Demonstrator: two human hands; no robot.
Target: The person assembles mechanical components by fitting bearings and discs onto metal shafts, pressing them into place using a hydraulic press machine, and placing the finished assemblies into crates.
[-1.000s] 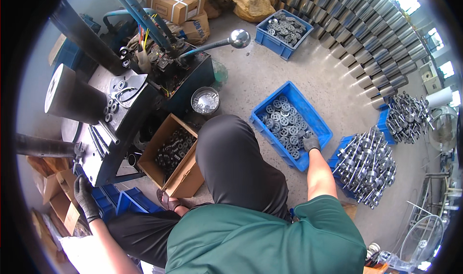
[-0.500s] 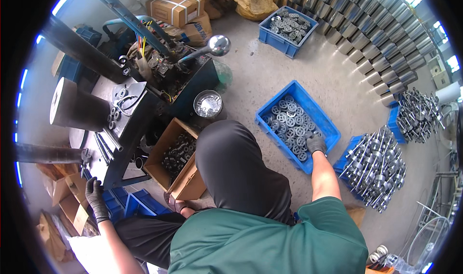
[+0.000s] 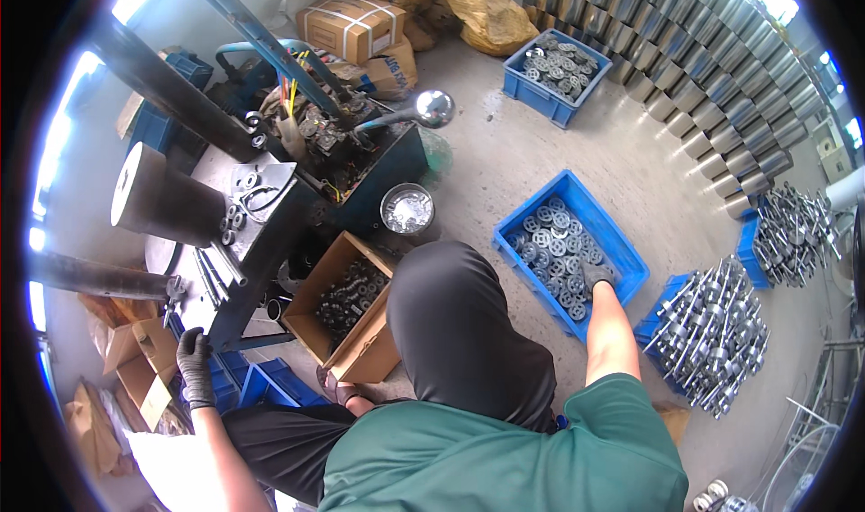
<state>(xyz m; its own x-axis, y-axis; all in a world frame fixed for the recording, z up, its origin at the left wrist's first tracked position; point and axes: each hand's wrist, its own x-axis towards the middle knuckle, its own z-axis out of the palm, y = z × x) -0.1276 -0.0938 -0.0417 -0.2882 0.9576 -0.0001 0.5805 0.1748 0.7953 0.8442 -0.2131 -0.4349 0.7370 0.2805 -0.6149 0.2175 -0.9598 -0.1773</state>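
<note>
My right hand [image 3: 596, 276], in a grey glove, reaches into the right part of a blue crate [image 3: 620, 242] on the floor. It touches a heap of grey metal discs with holes [image 3: 557, 242]. Its fingers blur into the discs, so their grip cannot be made out. My left hand [image 3: 194, 366], also gloved, is raised at the left, beside the workbench's near end. Its fingers are loosely bent and a little apart, with nothing visible in them. Near it, several metal rods [image 3: 214, 273] and small rings [image 3: 232, 219] lie on the workbench [image 3: 176, 282].
A cardboard box [image 3: 368, 345] of small dark metal parts stands left of my knee. Beyond it is a metal bowl [image 3: 407, 209]. A machine lever with a shiny ball [image 3: 434, 108] juts out. Crates of shafts [image 3: 712, 332] stand right; stacked metal cylinders [image 3: 685, 89] line the far right.
The whole view has shifted slightly, moving the scene right and down. My right hand is still among the discs in the crate; my left hand stays raised by the workbench.
</note>
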